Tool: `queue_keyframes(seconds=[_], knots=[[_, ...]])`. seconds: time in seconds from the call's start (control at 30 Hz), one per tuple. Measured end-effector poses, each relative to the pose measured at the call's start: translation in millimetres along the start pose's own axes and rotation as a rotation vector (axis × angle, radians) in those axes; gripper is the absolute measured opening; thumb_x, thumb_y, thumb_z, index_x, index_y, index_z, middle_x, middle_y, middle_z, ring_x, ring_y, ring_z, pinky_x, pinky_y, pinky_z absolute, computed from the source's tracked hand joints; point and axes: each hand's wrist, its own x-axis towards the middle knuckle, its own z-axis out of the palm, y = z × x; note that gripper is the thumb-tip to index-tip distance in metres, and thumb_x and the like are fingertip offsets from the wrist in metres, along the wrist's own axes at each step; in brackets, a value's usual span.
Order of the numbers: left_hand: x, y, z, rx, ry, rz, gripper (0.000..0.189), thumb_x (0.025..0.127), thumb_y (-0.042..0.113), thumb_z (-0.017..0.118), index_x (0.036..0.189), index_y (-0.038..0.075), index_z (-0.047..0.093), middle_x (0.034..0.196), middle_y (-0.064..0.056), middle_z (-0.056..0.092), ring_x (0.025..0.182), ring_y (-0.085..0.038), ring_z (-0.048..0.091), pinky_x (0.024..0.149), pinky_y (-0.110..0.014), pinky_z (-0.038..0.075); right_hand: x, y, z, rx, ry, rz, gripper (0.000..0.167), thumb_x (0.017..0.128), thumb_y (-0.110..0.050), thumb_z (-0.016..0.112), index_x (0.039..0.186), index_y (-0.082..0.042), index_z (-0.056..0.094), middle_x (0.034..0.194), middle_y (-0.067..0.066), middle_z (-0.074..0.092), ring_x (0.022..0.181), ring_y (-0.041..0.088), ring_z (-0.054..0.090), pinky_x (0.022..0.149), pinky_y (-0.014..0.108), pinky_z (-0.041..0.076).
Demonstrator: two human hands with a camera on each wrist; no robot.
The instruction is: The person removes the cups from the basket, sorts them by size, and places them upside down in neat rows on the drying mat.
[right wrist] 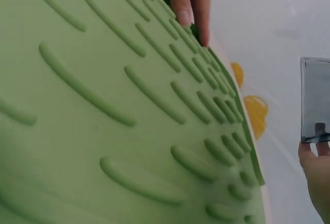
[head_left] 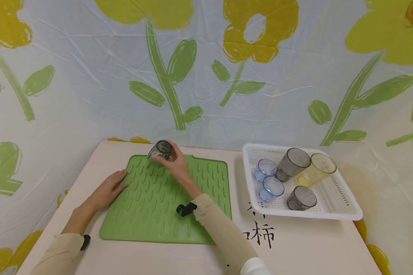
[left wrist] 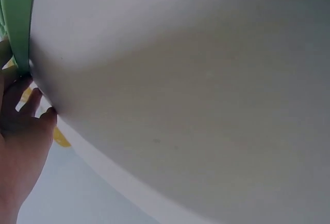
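My right hand (head_left: 177,165) grips a small dark grey glass (head_left: 160,149) over the far left part of a green ridged drying mat (head_left: 158,206). The glass is tilted, and part of its side is covered by my fingers. At the right edge of the right wrist view the same glass (right wrist: 315,100) appears, cut off by the frame. My left hand (head_left: 106,191) lies at the mat's left edge, fingers stretched out and touching it. In the left wrist view the left hand (left wrist: 23,136) is beside the mat's edge (left wrist: 18,18).
At the right stands a white perforated basket (head_left: 334,217). Inside are two blue glasses (head_left: 271,188), two grey glasses (head_left: 293,164) and a yellow glass (head_left: 316,170). Black characters (head_left: 263,233) mark the pale table (head_left: 296,248). A flower-print cloth (head_left: 106,76) hangs behind.
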Motion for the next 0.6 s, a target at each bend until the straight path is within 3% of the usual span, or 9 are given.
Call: queue_keyframes(seconds=[0.2,0.43,0.6], knots=[[-1.5,1.6,1.5,0.009,0.033,0.009,0.054,0.103,0.011,0.063,0.144,-0.018,0.044,0.148,-0.042,0.039,0.138,-0.063,0.03,0.108,-0.075,0.028,2.6,9,11,0.006,0.002,0.004,0.063,0.093,0.002,0.074,0.15,-0.014,0.05,0.138,0.01,0.059,0.123,0.013,0.06,0.102,0.032,0.053],[-5.9,2.1,1.5,0.013,0.063,0.018,0.052,0.101,0.01,0.066,0.142,-0.018,0.048,0.145,-0.041,0.044,0.136,-0.062,0.034,0.107,-0.075,0.03,7.0,21,21,0.012,-0.013,0.019,0.064,0.091,0.002,0.076,0.148,-0.012,0.051,0.135,0.004,0.061,0.124,0.018,0.06,0.106,0.044,0.051],[-3.0,3.7,0.8,0.01,0.057,0.036,0.052,0.1,0.008,0.068,0.141,-0.018,0.049,0.143,-0.042,0.044,0.135,-0.063,0.035,0.107,-0.074,0.031,8.8,28,25,0.022,-0.017,0.041,0.065,0.091,0.003,0.075,0.149,-0.008,0.048,0.135,0.004,0.061,0.122,0.013,0.061,0.104,0.037,0.052]])
